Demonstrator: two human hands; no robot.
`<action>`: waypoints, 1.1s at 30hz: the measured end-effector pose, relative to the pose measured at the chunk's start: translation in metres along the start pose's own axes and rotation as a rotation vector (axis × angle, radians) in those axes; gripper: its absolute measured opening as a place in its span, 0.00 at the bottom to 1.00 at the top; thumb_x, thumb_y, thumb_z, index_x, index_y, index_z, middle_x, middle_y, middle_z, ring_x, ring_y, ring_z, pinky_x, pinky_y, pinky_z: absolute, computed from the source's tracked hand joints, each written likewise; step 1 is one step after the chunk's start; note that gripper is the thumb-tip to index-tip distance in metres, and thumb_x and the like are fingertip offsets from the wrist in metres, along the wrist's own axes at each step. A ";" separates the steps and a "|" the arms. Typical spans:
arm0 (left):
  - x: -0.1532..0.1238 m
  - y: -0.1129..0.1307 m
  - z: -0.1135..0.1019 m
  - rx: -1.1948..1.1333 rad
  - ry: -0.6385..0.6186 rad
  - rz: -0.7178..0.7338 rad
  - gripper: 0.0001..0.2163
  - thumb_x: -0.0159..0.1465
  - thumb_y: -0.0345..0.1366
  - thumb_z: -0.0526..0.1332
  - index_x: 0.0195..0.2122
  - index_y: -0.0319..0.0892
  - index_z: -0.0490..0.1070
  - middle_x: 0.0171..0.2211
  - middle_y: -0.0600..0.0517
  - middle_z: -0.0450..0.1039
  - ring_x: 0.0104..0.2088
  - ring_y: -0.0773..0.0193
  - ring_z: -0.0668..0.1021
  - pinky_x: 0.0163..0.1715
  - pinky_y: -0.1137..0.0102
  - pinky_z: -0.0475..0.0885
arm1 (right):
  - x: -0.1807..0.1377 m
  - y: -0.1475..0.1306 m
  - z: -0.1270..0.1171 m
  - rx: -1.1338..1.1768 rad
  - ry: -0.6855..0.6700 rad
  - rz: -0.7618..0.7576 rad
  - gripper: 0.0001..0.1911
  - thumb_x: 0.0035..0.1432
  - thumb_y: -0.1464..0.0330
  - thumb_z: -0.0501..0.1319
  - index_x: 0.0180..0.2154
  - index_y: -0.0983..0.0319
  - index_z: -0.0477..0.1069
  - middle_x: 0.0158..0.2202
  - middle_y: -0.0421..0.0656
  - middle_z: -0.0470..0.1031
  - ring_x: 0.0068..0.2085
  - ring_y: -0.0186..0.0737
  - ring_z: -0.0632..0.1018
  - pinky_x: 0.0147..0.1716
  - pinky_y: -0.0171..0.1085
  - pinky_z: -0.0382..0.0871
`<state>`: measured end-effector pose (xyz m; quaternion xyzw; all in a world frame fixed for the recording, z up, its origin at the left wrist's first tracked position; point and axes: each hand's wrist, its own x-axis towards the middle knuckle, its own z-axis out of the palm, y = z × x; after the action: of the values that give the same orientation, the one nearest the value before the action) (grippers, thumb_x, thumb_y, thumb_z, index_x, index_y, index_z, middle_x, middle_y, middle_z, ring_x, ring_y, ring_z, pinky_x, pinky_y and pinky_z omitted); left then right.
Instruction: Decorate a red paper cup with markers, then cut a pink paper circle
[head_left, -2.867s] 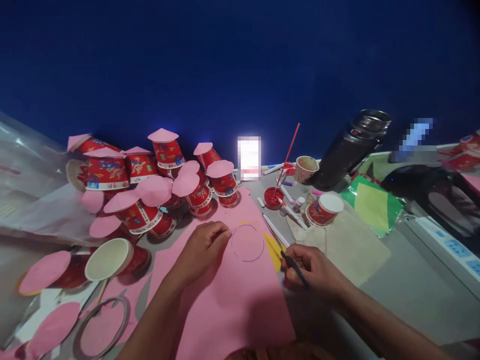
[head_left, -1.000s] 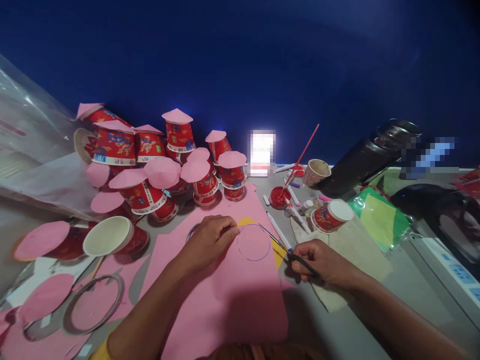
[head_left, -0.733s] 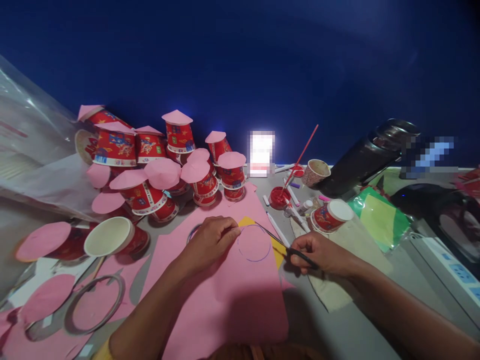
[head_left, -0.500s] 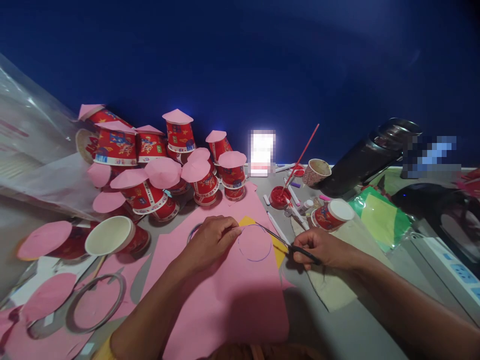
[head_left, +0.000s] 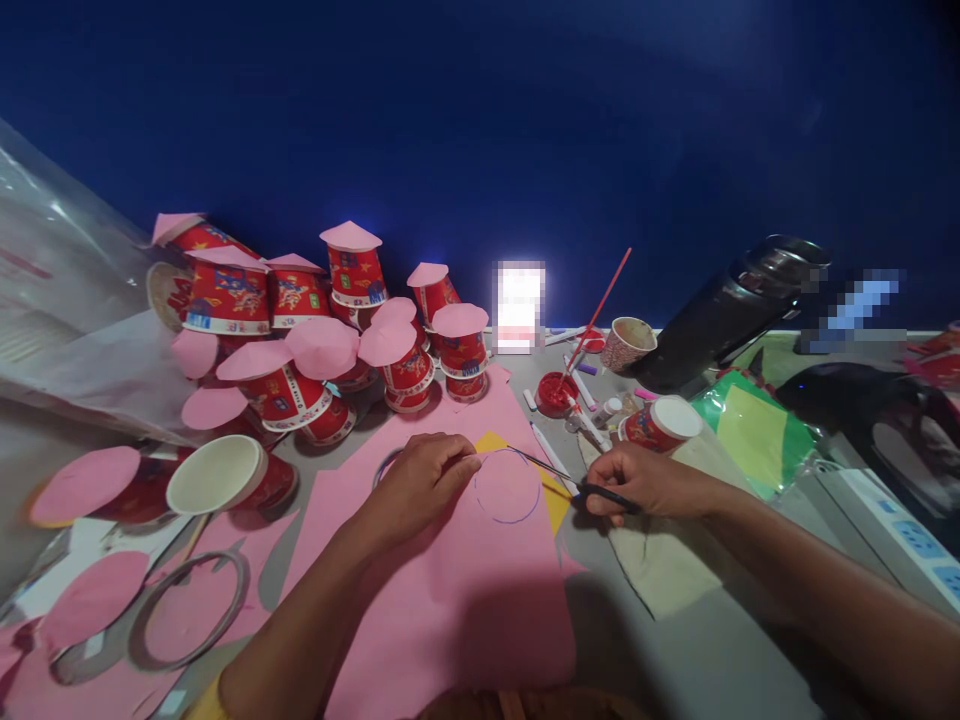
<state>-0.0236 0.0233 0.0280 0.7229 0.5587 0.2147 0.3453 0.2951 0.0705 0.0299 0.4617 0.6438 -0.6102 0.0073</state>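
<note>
My left hand [head_left: 431,475] pinches the upper part of a large sheet of pink paper [head_left: 442,610]. Just right of its fingertips, a circle [head_left: 507,486] is drawn on the paper in dark blue line. My right hand [head_left: 630,480] is closed around the black handles of a pair of scissors [head_left: 559,473]. Their blades point left and lie at the circle's upper right edge; how far they are apart I cannot make out. A piece of yellow paper [head_left: 556,503] shows beneath the pink sheet. Part of a dark ring lies behind my left hand.
Red paper cups [head_left: 352,265] with pink paper cone tops crowd the left. A roll of tape [head_left: 191,610] lies front left. On the right are a red paint pot [head_left: 556,394] with a brush, markers, a black flask [head_left: 735,310] and a power strip [head_left: 911,535].
The whole view has shifted slightly to the left. My hands, the scissors and the pink paper keep nearly the same positions relative to one another.
</note>
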 end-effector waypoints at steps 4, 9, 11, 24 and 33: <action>0.001 0.000 0.000 -0.002 -0.008 0.015 0.17 0.74 0.47 0.54 0.32 0.45 0.73 0.34 0.51 0.79 0.37 0.57 0.78 0.39 0.65 0.69 | 0.000 -0.002 -0.001 -0.027 -0.009 -0.009 0.22 0.53 0.50 0.72 0.23 0.62 0.76 0.21 0.41 0.77 0.23 0.31 0.68 0.23 0.32 0.54; 0.001 -0.003 -0.001 0.007 -0.011 0.029 0.17 0.74 0.45 0.52 0.32 0.46 0.72 0.32 0.52 0.77 0.35 0.58 0.77 0.39 0.65 0.69 | -0.002 0.005 0.012 0.149 0.141 0.019 0.29 0.47 0.45 0.76 0.21 0.62 0.71 0.21 0.42 0.76 0.25 0.34 0.73 0.24 0.33 0.59; 0.001 -0.004 -0.003 0.009 -0.010 0.017 0.17 0.74 0.45 0.52 0.31 0.46 0.71 0.31 0.52 0.76 0.34 0.58 0.76 0.38 0.65 0.69 | -0.005 0.009 0.023 0.268 0.222 0.006 0.32 0.45 0.41 0.76 0.22 0.62 0.70 0.23 0.43 0.77 0.26 0.35 0.74 0.26 0.34 0.62; -0.007 0.047 -0.047 0.002 0.464 0.031 0.15 0.72 0.46 0.56 0.34 0.44 0.74 0.27 0.55 0.74 0.29 0.62 0.74 0.33 0.68 0.68 | -0.010 0.023 0.062 0.627 0.250 -0.371 0.51 0.27 0.31 0.76 0.44 0.62 0.78 0.38 0.48 0.80 0.38 0.46 0.78 0.38 0.41 0.73; 0.006 0.046 -0.050 -0.832 0.987 -0.131 0.10 0.57 0.42 0.72 0.32 0.43 0.75 0.26 0.57 0.75 0.28 0.65 0.75 0.30 0.72 0.70 | -0.011 0.026 0.064 0.762 0.286 -0.644 0.51 0.26 0.32 0.77 0.46 0.58 0.78 0.39 0.46 0.79 0.37 0.47 0.78 0.35 0.41 0.73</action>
<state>-0.0260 0.0354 0.0949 0.3094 0.5649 0.6986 0.3118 0.2817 0.0094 -0.0003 0.2888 0.4798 -0.7033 -0.4378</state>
